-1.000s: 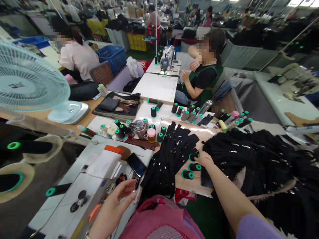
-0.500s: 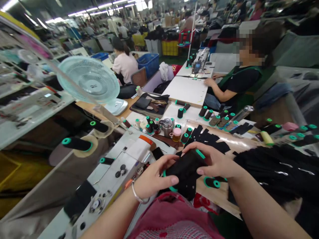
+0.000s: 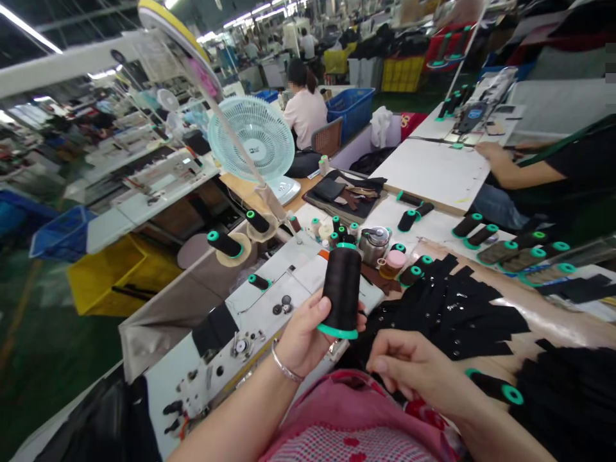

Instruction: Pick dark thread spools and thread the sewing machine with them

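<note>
A large spool of black thread (image 3: 342, 289) with a green base stands nearly upright in my left hand (image 3: 308, 330), whose fingers wrap around its lower part. To the right and slightly lower is my right hand (image 3: 409, 366), apart from the spool. Its thumb and forefinger are pinched together; whatever they hold, if anything, is too fine to make out. Below the spool lies a white sewing machine (image 3: 269, 301). Black fabric pieces (image 3: 447, 308) with small metal parts spread out beyond my right hand. Another black spool (image 3: 495, 386) lies on its side near my right wrist.
Several small spools, a metal flask (image 3: 375, 244) and a pink-lidded jar (image 3: 393, 263) crowd the table behind the spool. Two black spools sit on the thread stand (image 3: 235, 249) at left. A light-blue fan (image 3: 253, 138) stands farther back. A co-worker's arm (image 3: 524, 170) rests at a neighbouring machine.
The black spool has gone from lying tilted between both hands to upright in my left hand. My right hand has let go of it and moved down. The view has swung left.
</note>
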The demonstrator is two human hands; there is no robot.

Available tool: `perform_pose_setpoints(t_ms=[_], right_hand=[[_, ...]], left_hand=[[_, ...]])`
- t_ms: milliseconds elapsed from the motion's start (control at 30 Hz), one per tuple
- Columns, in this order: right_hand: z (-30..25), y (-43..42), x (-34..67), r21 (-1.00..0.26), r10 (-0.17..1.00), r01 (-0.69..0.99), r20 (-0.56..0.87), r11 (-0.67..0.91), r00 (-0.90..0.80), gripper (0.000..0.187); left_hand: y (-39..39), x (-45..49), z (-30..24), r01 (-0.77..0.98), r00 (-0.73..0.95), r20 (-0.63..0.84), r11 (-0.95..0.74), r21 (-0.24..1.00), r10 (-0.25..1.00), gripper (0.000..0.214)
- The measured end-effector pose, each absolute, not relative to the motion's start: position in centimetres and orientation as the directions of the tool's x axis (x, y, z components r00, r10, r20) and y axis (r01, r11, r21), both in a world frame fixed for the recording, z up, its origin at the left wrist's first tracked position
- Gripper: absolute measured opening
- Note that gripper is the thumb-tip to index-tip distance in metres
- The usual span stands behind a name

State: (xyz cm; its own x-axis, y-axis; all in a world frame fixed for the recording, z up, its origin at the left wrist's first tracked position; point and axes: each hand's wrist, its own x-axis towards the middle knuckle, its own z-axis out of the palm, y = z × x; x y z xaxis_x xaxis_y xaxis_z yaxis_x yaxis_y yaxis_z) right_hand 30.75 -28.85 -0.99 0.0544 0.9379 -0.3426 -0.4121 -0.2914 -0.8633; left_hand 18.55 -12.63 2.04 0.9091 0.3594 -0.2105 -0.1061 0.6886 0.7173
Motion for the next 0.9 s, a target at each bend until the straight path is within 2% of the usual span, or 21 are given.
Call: perform_pose_setpoints(t_ms=[133, 267, 333, 400, 533, 633, 800, 867, 900], right_hand=[[-0.7, -28.1, 32.5, -0.918, 0.922, -0.308, -0.322, -0.249, 0.215, 0.028], [-0.3, -26.7, 31.8, -0.933, 0.924, -0.332, -0.243, -0.139, 0.295, 0.017], [0.0, -26.0, 30.6, -0.937, 0.929, -0.347, -0.162, -0.038, 0.334, 0.017], [0.2, -25.5, 29.6, -0.939, 0.928, -0.343, -0.094, 0.039, 0.362, 0.027], [0.4, -24.6, 28.5, -0.947, 0.922, -0.315, -0.074, 0.053, 0.379, 0.043], [0.4, -24.1, 28.4, -0.945, 0.934, -0.325, -0.097, 0.022, 0.344, 0.041], [0.1, -23.8, 28.0, -0.937, 0.961, -0.35, -0.098, -0.001, 0.259, 0.044], [0.1, -23.7, 27.8, -0.939, 0.962, -0.344, -0.079, 0.016, 0.261, 0.046], [0.1, -23.6, 27.7, -0.937, 0.961, -0.349, -0.068, 0.031, 0.268, 0.046]], left_hand=[[-12.1, 17.6, 2.1, -0.119, 0.914, -0.228, 0.76, 0.639, 0.336, 0.044], [-12.0, 17.1, 2.4, -0.133, 0.919, -0.225, 0.792, 0.596, 0.324, 0.048], [-12.0, 17.0, 2.6, -0.169, 0.906, -0.205, 0.761, 0.626, 0.369, 0.047], [-12.0, 16.9, 2.7, -0.218, 0.869, -0.181, 0.685, 0.696, 0.46, 0.048], [-11.8, 16.2, 2.5, -0.226, 0.734, -0.162, 0.461, 0.858, 0.66, 0.057], [-11.8, 15.3, 2.5, -0.109, 0.699, -0.17, 0.339, 0.935, 0.694, 0.058], [-12.1, 14.7, 3.1, 0.049, 0.643, -0.128, 0.127, 0.991, 0.755, 0.068], [-12.3, 14.9, 3.5, 0.049, 0.636, -0.142, 0.144, 0.988, 0.758, 0.07], [-12.3, 15.1, 3.5, 0.02, 0.647, -0.182, 0.222, 0.975, 0.74, 0.068]])
